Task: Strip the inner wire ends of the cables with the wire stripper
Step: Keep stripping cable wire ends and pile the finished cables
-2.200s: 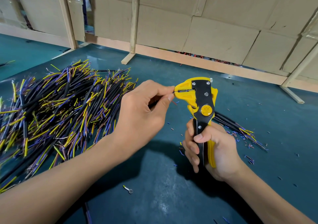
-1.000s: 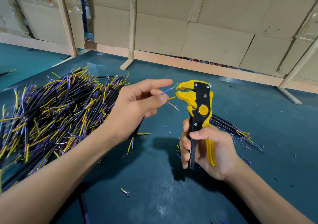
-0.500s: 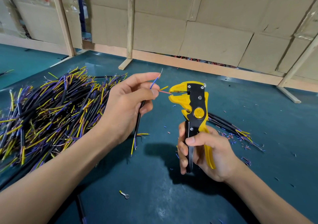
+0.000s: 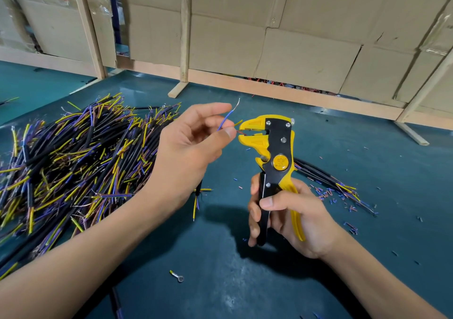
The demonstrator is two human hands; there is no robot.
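Dark teal matte tabletop (image 4: 367,161), backed by creased brown cardboard panels (image 4: 306,56) braced with pale wooden battens (image 4: 184,31). At left, heaped across the surface, a dense pile of short black-sheathed cables (image 4: 73,161) with yellow, blue and brownish inner wires fanning from the ends. Just right of the pile, the left hand (image 4: 188,147), thumb and fingers pinching one black-sheathed cable (image 4: 199,191); its lower end hanging under the wrist, its thin blue inner wire (image 4: 226,118) rising past the forefinger with bare metal at the tip, its reddish inner wire (image 4: 241,131) reaching level into the open yellow plastic mouth of the yellow and black wire stripper (image 4: 274,152). Below, lying flat on the tabletop, a small metal ring terminal with a yellowish sleeve (image 4: 177,276). Right hand (image 4: 289,218) wrapped around the stripper's black and yellow handles, tool held upright, handles apart. Behind it, further right, a smaller loose bundle of black cables (image 4: 326,179) among scattered blue and pinkish insulation offcuts (image 4: 326,193).
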